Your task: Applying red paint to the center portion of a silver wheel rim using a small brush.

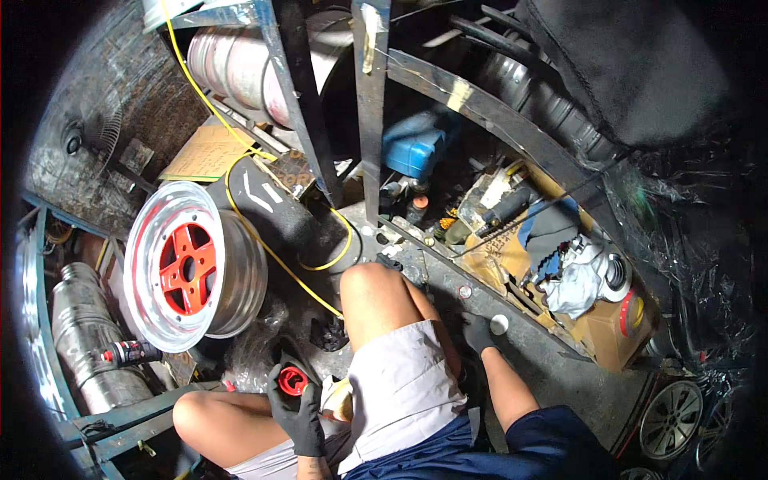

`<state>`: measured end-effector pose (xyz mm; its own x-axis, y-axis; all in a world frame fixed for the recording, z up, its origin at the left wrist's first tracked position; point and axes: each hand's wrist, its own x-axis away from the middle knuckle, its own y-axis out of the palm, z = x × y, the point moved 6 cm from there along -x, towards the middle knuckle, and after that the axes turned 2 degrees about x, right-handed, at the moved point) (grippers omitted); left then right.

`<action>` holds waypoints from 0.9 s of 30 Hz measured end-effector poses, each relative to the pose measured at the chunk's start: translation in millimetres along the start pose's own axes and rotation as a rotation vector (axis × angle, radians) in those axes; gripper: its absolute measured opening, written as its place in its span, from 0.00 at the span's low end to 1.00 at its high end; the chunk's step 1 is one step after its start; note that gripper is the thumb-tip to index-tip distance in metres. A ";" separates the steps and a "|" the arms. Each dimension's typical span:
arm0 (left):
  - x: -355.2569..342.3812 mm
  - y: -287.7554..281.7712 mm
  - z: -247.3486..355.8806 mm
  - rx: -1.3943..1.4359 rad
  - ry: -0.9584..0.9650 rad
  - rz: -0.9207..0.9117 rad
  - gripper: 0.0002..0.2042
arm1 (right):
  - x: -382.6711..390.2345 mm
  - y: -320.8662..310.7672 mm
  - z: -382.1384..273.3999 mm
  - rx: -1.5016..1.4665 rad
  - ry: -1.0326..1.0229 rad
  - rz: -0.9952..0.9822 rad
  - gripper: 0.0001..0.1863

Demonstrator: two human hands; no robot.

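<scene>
My left hand [298, 412], in a black glove, is closed around a small round cup of red paint [293, 382] between my knees. My right hand [478, 333], also gloved in black, is low over the floor to the right of my leg. Beside its fingers is a small round silvery lid [499, 324]; whether they touch it cannot be made out. A wheel rim [172, 268] with a polished silver lip and a red spoked centre stands tilted at the left, its face toward me.
A yellow hose [264, 244] winds past the rim. Behind stand a metal frame post [370, 112] and a blue jerrycan [414, 148]. At right, a cardboard box [612, 328] has rags [580, 280] beside it. A spray can [130, 352] lies left; alloy wheels [670, 420] stand lower right.
</scene>
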<state>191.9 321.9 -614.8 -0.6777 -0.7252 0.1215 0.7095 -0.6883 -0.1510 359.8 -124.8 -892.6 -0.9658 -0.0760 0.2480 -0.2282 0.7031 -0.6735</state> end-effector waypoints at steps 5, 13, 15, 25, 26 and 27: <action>-1.8 -9.1 -2.0 -0.024 0.007 0.005 0.30 | -1.0 8.3 -15.1 0.032 0.017 0.006 0.14; -0.7 -9.0 -11.1 -0.086 0.050 -0.004 0.29 | 2.4 -1.5 -22.7 0.111 0.127 0.143 0.14; 0.6 -13.2 -4.8 -0.146 0.102 0.042 0.29 | 1.0 0.3 -34.4 0.032 0.105 0.126 0.14; -3.4 -17.9 2.1 -0.300 0.086 0.060 0.28 | 9.2 0.6 -9.3 -0.035 0.118 0.062 0.15; -3.5 -19.0 4.4 -0.293 0.102 0.047 0.28 | 9.7 0.2 -16.7 -0.035 0.117 0.060 0.15; -3.5 -16.0 4.3 -0.283 0.112 0.021 0.28 | 13.9 2.2 -18.5 -0.087 0.107 -0.008 0.16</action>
<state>183.8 335.4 -608.6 -0.6916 -0.7222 0.0088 0.6523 -0.6298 -0.4217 348.1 -111.2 -877.8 -0.9443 -0.0096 0.3291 -0.2201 0.7618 -0.6093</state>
